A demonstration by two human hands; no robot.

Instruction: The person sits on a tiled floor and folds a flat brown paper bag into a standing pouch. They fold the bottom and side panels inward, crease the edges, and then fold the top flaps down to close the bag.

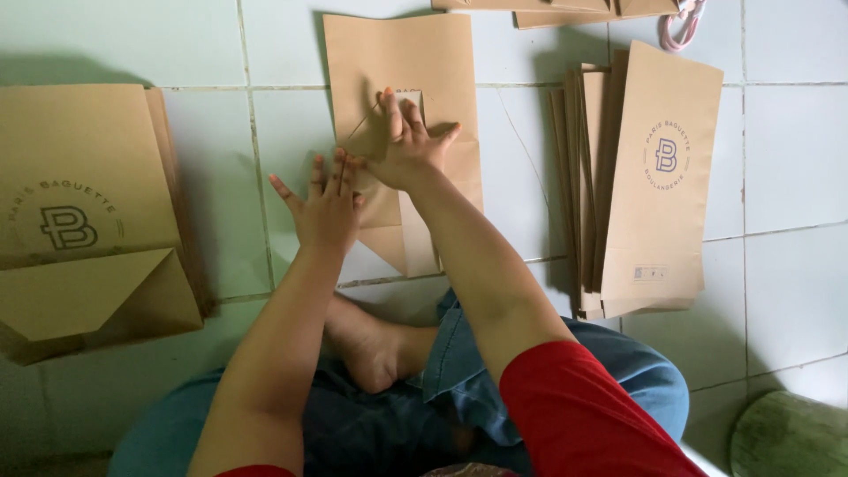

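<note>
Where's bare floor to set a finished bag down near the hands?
Bare tile lies between the left stack of bags and the left hand; more at far right, beyond the right stack. Crowded around the bag being folded, under the right hand.

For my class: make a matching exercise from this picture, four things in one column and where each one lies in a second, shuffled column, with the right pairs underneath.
Things:
1. stack of paper bags with folded bottoms
2. upright stack of flat bags
3. paper bag being folded
4. bare foot

Places:
A. under both hands, in the middle
B. far left of the tiled floor
C. tucked against the blue trousers, near the bottom
D. right of the arms

Pairs: 1-B, 2-D, 3-A, 4-C. The left hand and right hand press flat on bag 3.
</note>
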